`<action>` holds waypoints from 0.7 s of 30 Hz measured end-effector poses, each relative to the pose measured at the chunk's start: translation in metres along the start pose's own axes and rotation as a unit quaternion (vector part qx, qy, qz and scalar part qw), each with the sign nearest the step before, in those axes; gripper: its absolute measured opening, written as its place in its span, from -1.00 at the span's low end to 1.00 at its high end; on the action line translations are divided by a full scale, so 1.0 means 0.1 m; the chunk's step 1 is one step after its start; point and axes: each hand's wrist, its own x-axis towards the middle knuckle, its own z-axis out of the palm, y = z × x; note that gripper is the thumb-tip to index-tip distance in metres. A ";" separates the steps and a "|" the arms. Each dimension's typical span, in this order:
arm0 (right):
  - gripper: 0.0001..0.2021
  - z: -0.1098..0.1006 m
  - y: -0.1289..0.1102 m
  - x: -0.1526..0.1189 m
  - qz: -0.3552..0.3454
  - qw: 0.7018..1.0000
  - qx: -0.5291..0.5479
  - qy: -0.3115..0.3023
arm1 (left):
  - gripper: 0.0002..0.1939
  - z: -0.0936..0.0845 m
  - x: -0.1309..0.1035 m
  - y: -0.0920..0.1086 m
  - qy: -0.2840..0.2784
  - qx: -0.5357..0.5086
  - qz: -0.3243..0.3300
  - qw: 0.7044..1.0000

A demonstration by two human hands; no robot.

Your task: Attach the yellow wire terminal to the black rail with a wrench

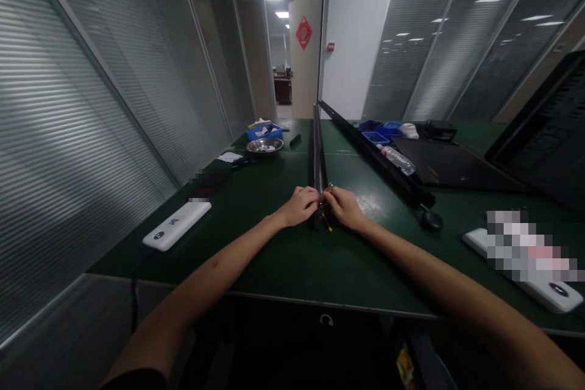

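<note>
A long black bar lies on the green table, pointing away from me, its near end between my hands. My left hand is closed on the bar's near end from the left side. On the right, my right hand is pinched at the same end, its fingertips close to the left ones. A small shiny metallic piece shows at its fingertips, too small to make out. Just below the hands a short yellow piece sticks out at the bar's dark end.
A second black bar lies right, beside blue trays, a plastic bottle and a dark flat panel. A metal bowl and blue basket stand back left. White devices flank both sides; a black mouse-like object sits right.
</note>
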 end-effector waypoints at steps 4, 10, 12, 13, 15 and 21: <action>-0.78 0.02 0.00 -0.02 0.009 1.000 -0.006 0.024 | -0.73 0.00 0.00 0.01 0.005 0.000 0.005 1.000; -0.77 0.03 0.01 -0.02 0.014 0.999 -0.010 0.028 | -0.73 -0.01 0.00 0.01 0.004 0.000 0.009 1.000; -0.77 0.03 0.01 -0.02 0.014 0.999 -0.009 0.027 | -0.73 -0.01 0.00 0.00 0.000 -0.002 0.009 1.000; -0.77 0.03 0.00 -0.02 0.014 1.000 -0.009 0.027 | -0.72 -0.01 0.00 0.00 -0.002 -0.003 0.009 1.000; -0.77 0.02 -0.01 -0.02 0.013 1.000 -0.008 0.025 | -0.72 -0.01 0.00 0.00 -0.004 -0.004 0.009 1.000; -0.78 -0.01 -0.02 -0.01 0.003 1.000 -0.002 0.011 | -0.72 0.00 -0.01 -0.01 -0.004 -0.007 0.002 1.000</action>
